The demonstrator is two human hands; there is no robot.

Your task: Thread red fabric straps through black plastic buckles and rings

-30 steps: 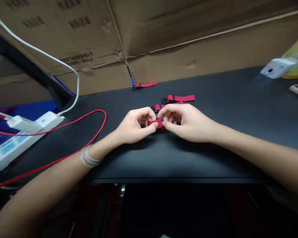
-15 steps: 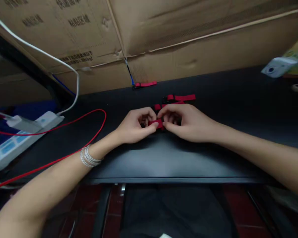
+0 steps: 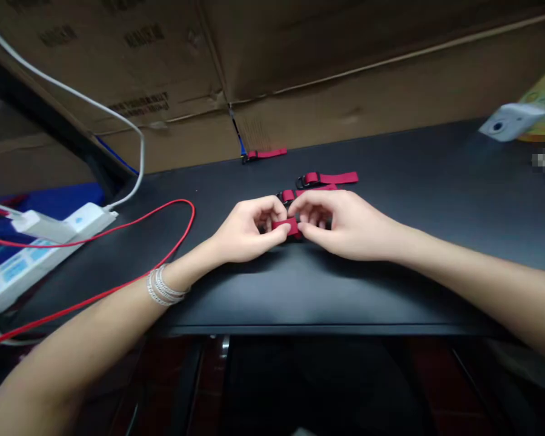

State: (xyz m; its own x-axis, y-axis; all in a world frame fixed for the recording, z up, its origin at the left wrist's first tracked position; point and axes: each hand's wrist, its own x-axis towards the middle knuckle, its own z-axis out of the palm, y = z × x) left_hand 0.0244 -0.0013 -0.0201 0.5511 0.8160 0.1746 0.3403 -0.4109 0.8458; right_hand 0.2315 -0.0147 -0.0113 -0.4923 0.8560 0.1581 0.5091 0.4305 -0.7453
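Between my two hands is a short red webbing strap (image 3: 285,227) with a black part at its right end. My left hand (image 3: 254,230) pinches the red webbing between thumb and fingers. Curled fingers of my right hand (image 3: 340,224) close on the strap's dark right end, which they mostly hide. Just behind the hands lies another red strap (image 3: 289,195), partly covered by my right hand. A third red strap (image 3: 333,178) with a black buckle (image 3: 305,180) rests a little farther back.
One more red strap (image 3: 267,154) lies by the cardboard (image 3: 300,127) at the back of the black table (image 3: 272,297). On the left are a white power strip (image 3: 31,260) and a red cable (image 3: 118,283). A white camera-like device (image 3: 511,123) stands at the far right.
Both hands keep nearly the same position and grip on the strap. The cardboard looks darker, and the tabletop and straps look brighter.
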